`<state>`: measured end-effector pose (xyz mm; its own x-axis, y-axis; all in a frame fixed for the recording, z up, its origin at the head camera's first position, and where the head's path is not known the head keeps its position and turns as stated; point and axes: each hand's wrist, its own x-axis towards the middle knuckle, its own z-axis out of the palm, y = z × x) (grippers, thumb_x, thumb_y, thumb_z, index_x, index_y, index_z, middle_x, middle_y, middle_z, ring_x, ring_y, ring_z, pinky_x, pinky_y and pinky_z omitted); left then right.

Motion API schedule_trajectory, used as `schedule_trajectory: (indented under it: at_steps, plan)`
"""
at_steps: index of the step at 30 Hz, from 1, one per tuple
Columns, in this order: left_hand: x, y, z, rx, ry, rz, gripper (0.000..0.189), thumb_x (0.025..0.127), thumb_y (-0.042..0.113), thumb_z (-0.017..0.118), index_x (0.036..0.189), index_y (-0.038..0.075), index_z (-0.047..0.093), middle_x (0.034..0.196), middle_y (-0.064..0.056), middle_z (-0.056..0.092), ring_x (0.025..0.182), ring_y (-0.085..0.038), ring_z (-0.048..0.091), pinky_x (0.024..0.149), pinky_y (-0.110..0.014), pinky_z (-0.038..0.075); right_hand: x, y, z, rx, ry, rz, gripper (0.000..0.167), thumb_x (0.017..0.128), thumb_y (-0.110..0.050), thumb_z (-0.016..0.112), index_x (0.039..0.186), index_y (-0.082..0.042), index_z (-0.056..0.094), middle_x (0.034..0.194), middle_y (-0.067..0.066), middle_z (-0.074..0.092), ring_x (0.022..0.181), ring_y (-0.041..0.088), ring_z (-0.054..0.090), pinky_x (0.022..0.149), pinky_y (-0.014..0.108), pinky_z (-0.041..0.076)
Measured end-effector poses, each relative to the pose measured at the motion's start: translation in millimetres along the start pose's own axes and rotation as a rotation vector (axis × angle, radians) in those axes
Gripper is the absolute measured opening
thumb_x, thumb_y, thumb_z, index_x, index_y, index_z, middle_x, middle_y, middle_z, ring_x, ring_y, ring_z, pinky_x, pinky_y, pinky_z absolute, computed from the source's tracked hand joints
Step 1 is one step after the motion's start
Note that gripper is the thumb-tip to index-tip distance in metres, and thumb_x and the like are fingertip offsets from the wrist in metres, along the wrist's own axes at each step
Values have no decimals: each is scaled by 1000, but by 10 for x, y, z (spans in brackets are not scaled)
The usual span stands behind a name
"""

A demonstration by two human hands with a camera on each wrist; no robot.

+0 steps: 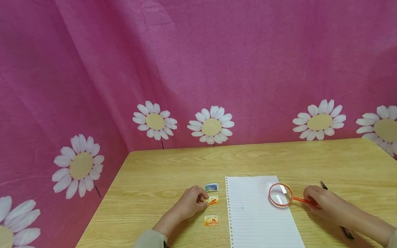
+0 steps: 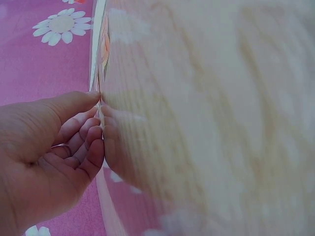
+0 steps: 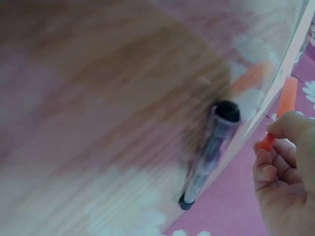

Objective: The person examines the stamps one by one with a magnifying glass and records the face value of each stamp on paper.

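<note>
My right hand (image 1: 321, 202) grips the orange handle of a round magnifying glass (image 1: 280, 195), whose lens overlaps the upper right edge of a lined sheet (image 1: 259, 226). In the right wrist view, thumb and fingers close around that handle (image 3: 287, 98). My left hand (image 1: 192, 202) rests on the table, its bent fingertips at the left edge of a yellow and red stamp (image 1: 213, 200). The left wrist view has the thumb and fingertips (image 2: 95, 156) apart, against the tabletop. Above that stamp lies a blue-green one (image 1: 212, 187), and below it a yellow-orange one (image 1: 211, 220).
A black-ended pen (image 1: 347, 233) lies on the wooden table (image 1: 174, 167), partly hidden beneath my right forearm. Faint handwriting marks the punched sheet. A pink cloth (image 1: 249, 60) with daisies hangs behind the table and along its left side.
</note>
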<state>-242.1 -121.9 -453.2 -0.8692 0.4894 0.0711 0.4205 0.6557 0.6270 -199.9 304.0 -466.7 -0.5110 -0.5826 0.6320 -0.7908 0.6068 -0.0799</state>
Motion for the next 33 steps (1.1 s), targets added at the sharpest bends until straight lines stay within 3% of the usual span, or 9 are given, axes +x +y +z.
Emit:
schedule_trajectory:
  at_steps: [14, 18, 23, 27, 30, 33]
  plan:
    - [6, -10, 4, -10, -13, 0, 9, 88, 7, 71, 93, 3, 64, 84, -2, 52, 76, -11, 43, 67, -21, 38, -183, 55, -186, -42, -16, 45, 44, 96, -49, 34, 80, -13, 53, 75, -14, 45, 72, -10, 37, 54, 7, 29]
    - [8, -8, 9, -5, -13, -3, 9, 88, 7, 71, 93, 3, 64, 84, -2, 51, 77, -12, 43, 68, -22, 37, -239, 59, -230, -42, -46, 75, 35, 95, -46, 46, 80, -15, 53, 75, -17, 44, 71, -10, 35, 56, 7, 29]
    - [-4, 5, 5, -15, -14, -9, 10, 88, 6, 70, 94, 3, 63, 84, -3, 52, 77, -13, 44, 68, -22, 38, -292, 63, -267, -60, -72, 105, 25, 91, -33, 66, 80, -16, 53, 74, -18, 43, 70, -11, 34, 55, 7, 27]
    - [-15, 6, 4, -25, -15, -13, 10, 89, 6, 69, 95, 3, 63, 85, -3, 52, 77, -12, 44, 68, -22, 38, -302, 29, -304, -85, -100, 172, 31, 75, -7, 83, 81, -14, 53, 73, -18, 42, 67, -12, 33, 52, 7, 28]
    - [-17, 4, 6, -22, -14, -5, 10, 89, 6, 70, 95, 3, 64, 85, -3, 53, 76, -11, 44, 68, -21, 38, -289, -9, -322, -75, -126, 242, 36, 66, 7, 81, 81, -12, 54, 70, -17, 41, 64, -12, 31, 49, 9, 28]
    - [-12, 4, 8, -19, -12, -1, 10, 88, 6, 70, 95, 3, 64, 85, -3, 52, 76, -11, 44, 68, -21, 38, -275, -42, -329, -68, -132, 289, 35, 65, 9, 79, 81, -10, 55, 67, -17, 41, 60, -12, 30, 46, 11, 30]
